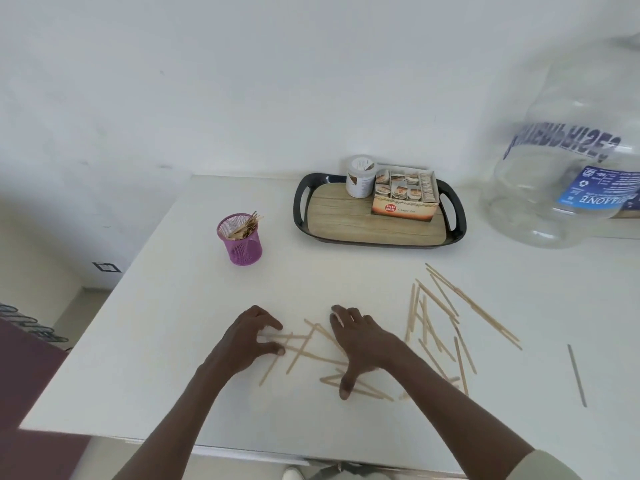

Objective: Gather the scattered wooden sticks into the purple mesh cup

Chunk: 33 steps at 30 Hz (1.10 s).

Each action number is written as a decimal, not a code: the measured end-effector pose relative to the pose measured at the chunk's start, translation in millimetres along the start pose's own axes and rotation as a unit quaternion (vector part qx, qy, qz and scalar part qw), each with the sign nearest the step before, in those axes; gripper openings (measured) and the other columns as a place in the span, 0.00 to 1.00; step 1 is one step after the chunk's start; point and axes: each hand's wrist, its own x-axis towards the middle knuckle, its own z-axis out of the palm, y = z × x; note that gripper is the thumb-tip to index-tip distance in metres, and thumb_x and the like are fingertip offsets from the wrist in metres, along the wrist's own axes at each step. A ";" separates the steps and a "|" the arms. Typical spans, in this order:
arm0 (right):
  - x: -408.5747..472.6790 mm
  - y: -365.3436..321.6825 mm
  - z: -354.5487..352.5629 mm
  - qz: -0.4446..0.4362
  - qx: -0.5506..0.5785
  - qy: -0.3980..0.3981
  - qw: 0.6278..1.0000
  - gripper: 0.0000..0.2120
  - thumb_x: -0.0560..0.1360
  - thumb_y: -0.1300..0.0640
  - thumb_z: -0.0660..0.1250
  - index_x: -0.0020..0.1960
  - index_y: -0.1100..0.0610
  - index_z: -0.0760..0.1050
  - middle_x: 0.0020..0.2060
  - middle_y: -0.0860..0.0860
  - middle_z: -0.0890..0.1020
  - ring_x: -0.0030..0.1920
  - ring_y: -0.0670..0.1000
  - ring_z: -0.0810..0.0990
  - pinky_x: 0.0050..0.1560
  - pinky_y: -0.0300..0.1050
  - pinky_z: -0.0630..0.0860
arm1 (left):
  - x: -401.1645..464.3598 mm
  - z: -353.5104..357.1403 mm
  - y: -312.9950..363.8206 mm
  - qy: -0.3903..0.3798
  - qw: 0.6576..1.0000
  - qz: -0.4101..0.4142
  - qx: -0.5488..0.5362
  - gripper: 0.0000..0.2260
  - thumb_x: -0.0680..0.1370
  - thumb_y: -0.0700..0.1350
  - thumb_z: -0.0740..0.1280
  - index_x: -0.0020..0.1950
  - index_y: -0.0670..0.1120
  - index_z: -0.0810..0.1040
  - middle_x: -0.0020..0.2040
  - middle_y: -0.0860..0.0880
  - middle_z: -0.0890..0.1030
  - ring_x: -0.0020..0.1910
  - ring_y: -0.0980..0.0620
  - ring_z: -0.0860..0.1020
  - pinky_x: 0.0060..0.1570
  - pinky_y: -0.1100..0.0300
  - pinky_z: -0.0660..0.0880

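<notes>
Bright even light, soft blur, warped edges

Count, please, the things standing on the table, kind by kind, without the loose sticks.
Purple mesh cup: 1
Tray: 1
White jar: 1
Tea box: 1
Clear water bottle: 1
Total: 5
</notes>
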 end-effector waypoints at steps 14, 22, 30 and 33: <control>13.1 21.7 1.4 0.125 0.274 0.120 0.946 0.22 0.66 0.58 0.77 0.59 0.57 0.77 0.53 0.47 0.76 0.55 0.50 0.76 0.56 0.48 0.75 | -3.7 37.6 33.7 0.073 0.996 -0.053 0.020 0.24 0.68 0.56 0.78 0.61 0.50 0.81 0.51 0.54 0.74 0.51 0.54 0.75 0.47 0.63 0.69; 9.1 22.2 2.5 0.147 0.282 0.161 0.934 0.05 0.68 0.62 0.70 0.45 0.61 0.79 0.39 0.46 0.77 0.42 0.49 0.76 0.45 0.47 0.75 | 3.8 37.3 39.8 0.148 0.987 -0.063 0.015 0.04 0.75 0.42 0.74 0.48 0.49 0.86 0.41 0.56 0.77 0.39 0.58 0.77 0.40 0.60 0.74; 5.3 26.9 -7.2 0.109 0.204 0.163 0.959 0.07 0.74 0.59 0.71 0.48 0.63 0.82 0.48 0.55 0.78 0.48 0.55 0.78 0.44 0.43 0.71 | 14.1 43.8 52.9 0.139 0.971 -0.077 0.176 0.07 0.82 0.42 0.60 0.52 0.44 0.78 0.48 0.48 0.75 0.47 0.49 0.74 0.40 0.56 0.74; 1.2 27.0 -10.5 0.109 0.161 0.168 0.966 0.08 0.76 0.61 0.67 0.40 0.63 0.75 0.43 0.55 0.73 0.42 0.55 0.73 0.41 0.42 0.65 | 13.9 44.5 60.9 0.122 0.964 -0.084 0.220 0.07 0.82 0.40 0.59 0.52 0.42 0.76 0.49 0.45 0.76 0.46 0.47 0.75 0.38 0.56 0.73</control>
